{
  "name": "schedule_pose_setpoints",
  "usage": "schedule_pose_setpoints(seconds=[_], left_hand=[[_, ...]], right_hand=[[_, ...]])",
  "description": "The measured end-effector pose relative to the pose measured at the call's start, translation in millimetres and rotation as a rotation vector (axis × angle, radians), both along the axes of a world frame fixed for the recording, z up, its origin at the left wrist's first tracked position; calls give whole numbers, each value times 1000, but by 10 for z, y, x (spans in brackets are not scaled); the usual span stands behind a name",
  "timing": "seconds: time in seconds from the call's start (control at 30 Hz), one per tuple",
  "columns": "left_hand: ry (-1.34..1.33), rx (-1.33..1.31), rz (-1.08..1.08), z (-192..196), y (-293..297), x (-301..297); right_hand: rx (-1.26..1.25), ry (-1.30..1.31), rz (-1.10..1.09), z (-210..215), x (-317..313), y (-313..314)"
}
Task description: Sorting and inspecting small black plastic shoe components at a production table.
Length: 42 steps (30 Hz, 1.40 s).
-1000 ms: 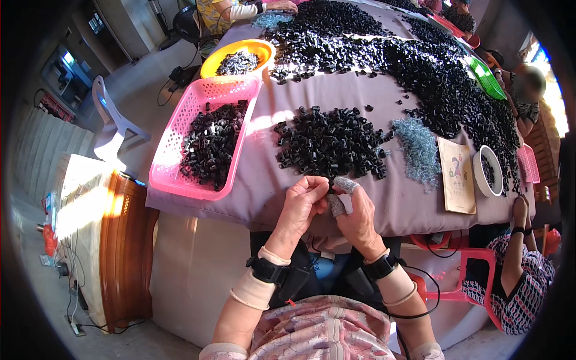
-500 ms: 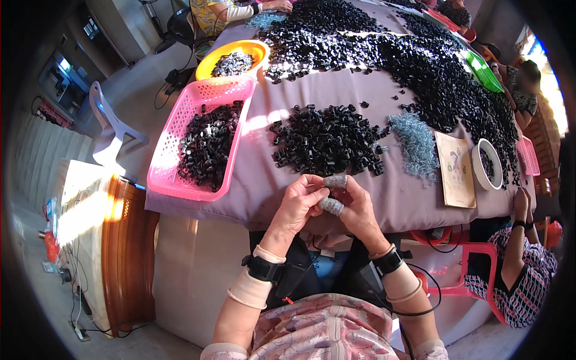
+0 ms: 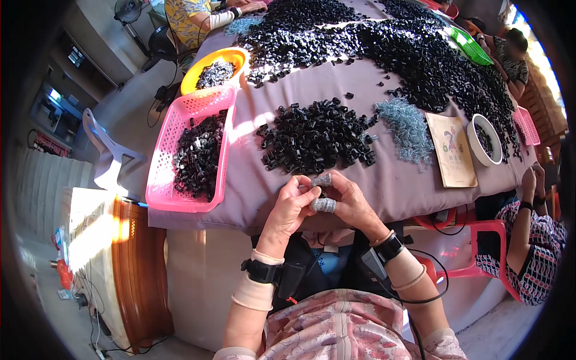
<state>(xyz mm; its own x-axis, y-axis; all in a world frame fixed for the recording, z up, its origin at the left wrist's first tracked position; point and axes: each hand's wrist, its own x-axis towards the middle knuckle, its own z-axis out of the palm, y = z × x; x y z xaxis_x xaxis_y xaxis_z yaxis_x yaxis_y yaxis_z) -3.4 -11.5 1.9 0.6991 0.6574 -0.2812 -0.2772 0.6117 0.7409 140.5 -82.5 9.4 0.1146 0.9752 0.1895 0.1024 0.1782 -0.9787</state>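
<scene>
The fingers of the left hand curl in toward those of the right hand, and the two meet over the near edge of the table. The right thumb and forefinger wear grey fabric finger guards, and between the tips of both hands sits a small dark piece — pinched from both sides, though it is too small to tell its shape. Both hands are closed on it, just above the cloth and just short of the nearest pile.

From the head view, that pile of small black parts lies in the middle of the near half of the table, well clear of the edge. To its right is a tuft of pale blue-grey wire bits, then a tan booklet and a white bowl with dark parts in it, near the right corner. At the left edge a pink basket overhangs the table, partly filled with black parts; beyond it stands a yellow bowl. The far half is covered by a much larger spread of black parts, with a green basket at its far right.

Another person sits at the right corner — hands raised — and others sit at the far end.
</scene>
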Motion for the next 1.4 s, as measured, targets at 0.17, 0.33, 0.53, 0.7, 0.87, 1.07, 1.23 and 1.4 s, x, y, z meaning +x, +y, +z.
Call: schedule_pose_setpoints(seconds=[0.17,0.33,0.53,0.7,0.87,1.07,1.23,1.4], left_hand=[[-18,-7,4,5,-8,-1],[-28,12,10,5,-18,-1],[-67,-46,39,8,-41,-28],[-80,-69,53,34,-58,2],[-104,-70,-11,-4,-38,-46],[-88,-62,-15,19,-47,-23],[-43,-59,-49,77,-41,8],[-16,-75,87,55,-89,-9]], right_hand=[[-45,-44,26,99,4,-37],[-82,95,77,155,4,-45],[-68,189,98,94,-23,-15],[-36,65,32,33,-28,-31],[4,68,18,75,-77,-50],[13,75,-2,55,-78,-51],[23,4,-82,-62,-68,-44],[15,-175,-95,348,-41,-135]])
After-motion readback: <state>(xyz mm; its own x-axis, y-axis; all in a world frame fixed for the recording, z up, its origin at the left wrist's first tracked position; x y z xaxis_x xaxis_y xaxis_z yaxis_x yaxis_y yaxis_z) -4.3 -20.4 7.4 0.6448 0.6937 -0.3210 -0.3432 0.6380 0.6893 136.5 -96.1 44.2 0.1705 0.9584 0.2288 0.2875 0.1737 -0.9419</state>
